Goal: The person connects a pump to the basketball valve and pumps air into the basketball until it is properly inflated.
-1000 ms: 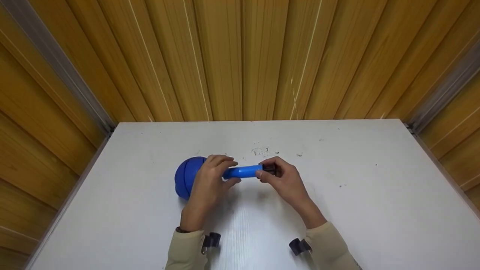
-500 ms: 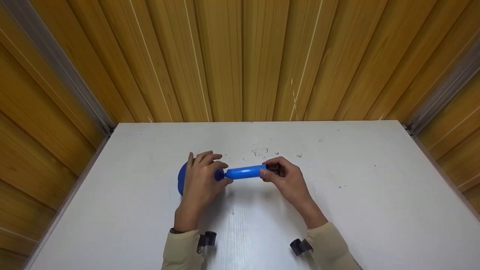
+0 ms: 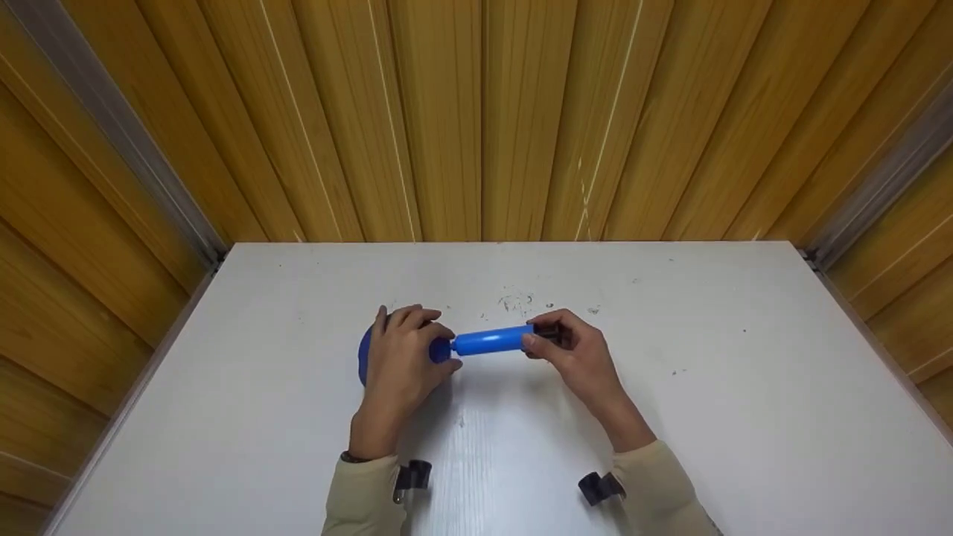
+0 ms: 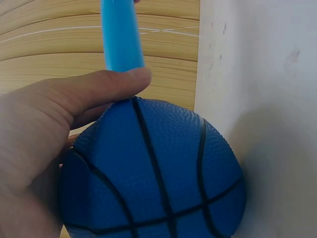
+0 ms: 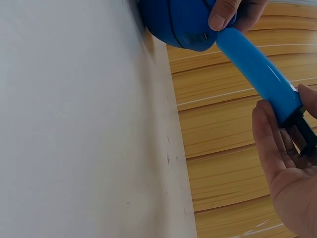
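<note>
A small blue basketball (image 4: 163,168) with black lines sits on the white table, partly covered by my left hand (image 3: 398,365) in the head view. That hand grips its right side, thumb and fingers curled round it. The blue hand pump (image 3: 491,341) lies nearly level, its narrow left tip at the ball between my left thumb and fingers. Whether the tip is inside the ball cannot be made out. My right hand (image 3: 584,365) pinches the pump's right end, where the black handle (image 5: 299,133) begins; its fingers hide part of the handle in the head view.
The white table (image 3: 707,417) extends to both sides of the hands, with dark scuffs near its back. Wood-patterned panels (image 3: 514,119) rise behind it and at the sides. Black camera mounts (image 3: 413,475) are strapped at both wrists.
My left hand has shifted left, from round the pump's left end onto the ball. The pump, in my right hand, has moved slightly right, and more of its blue barrel shows.
</note>
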Motion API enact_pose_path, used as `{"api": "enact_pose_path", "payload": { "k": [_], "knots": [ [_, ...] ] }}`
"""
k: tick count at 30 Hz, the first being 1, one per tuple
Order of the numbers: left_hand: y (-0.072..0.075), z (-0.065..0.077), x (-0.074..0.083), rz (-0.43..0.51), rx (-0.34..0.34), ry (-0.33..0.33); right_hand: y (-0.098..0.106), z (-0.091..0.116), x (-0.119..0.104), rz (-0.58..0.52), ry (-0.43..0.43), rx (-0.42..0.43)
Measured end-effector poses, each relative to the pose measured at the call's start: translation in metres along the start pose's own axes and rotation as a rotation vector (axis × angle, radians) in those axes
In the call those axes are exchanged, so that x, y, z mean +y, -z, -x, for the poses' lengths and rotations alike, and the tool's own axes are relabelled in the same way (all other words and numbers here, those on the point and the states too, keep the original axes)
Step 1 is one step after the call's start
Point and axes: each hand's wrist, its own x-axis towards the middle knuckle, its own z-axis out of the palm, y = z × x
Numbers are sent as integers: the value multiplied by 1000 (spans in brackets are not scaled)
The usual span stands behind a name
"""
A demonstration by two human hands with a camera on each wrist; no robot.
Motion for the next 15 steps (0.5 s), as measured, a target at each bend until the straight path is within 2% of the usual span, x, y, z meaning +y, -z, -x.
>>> {"api": "enact_pose_path", "payload": {
  "k": [15],
  "knots": [
    [-3,2,-4,54,78,14,1,2,-1,47,31,-15]
  ]
}}
